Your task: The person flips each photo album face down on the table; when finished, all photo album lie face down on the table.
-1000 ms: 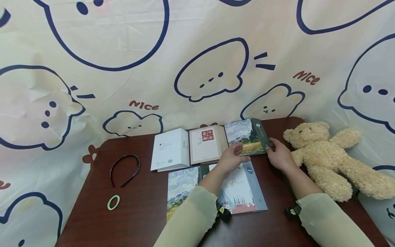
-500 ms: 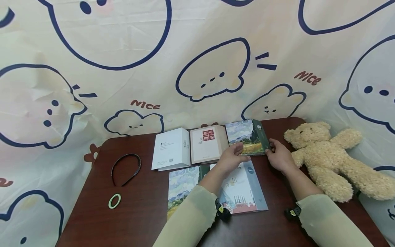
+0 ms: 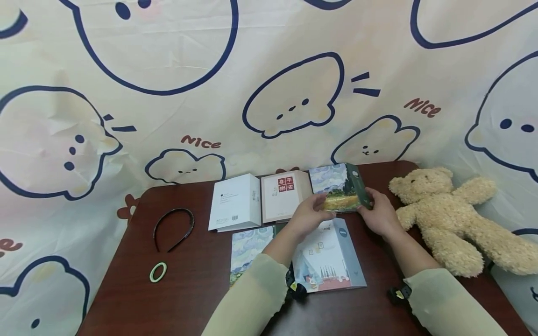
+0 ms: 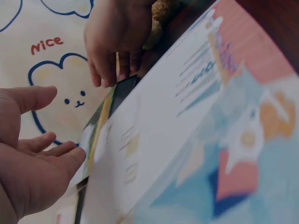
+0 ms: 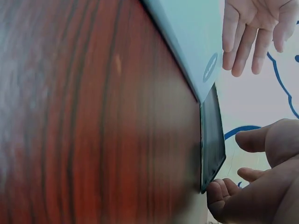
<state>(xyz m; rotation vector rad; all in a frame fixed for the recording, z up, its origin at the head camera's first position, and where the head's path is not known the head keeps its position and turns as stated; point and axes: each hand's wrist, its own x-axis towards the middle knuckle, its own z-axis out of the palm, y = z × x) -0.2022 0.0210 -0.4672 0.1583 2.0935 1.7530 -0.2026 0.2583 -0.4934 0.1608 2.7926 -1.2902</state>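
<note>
A landscape-painting book (image 3: 334,186) with a dark green spine lies flat at the back of the table. My right hand (image 3: 381,214) is at its right end, fingertips touching the spine-side edge, thumb spread apart from them in the right wrist view. My left hand (image 3: 308,215) reaches over to the book's lower left corner with fingers extended and holds nothing. Under the left forearm lie a pale blue-grey-spined book (image 3: 323,256) and a second landscape-painting book (image 3: 248,247), partly hidden by the sleeve. Left of my left hand lies a cream book (image 3: 280,198) with red square lettering.
A white book (image 3: 233,200) lies at the back left of the row. On the left side of the table are a black headband (image 3: 172,212) and a light green ring (image 3: 158,272). A beige teddy bear (image 3: 441,210) lies at the right edge. A printed cloth (image 3: 269,56) hangs behind.
The view has shifted slightly. My right fingers have moved a little along the book's right edge, and my left hand has drawn slightly back. The books stay in their places.
</note>
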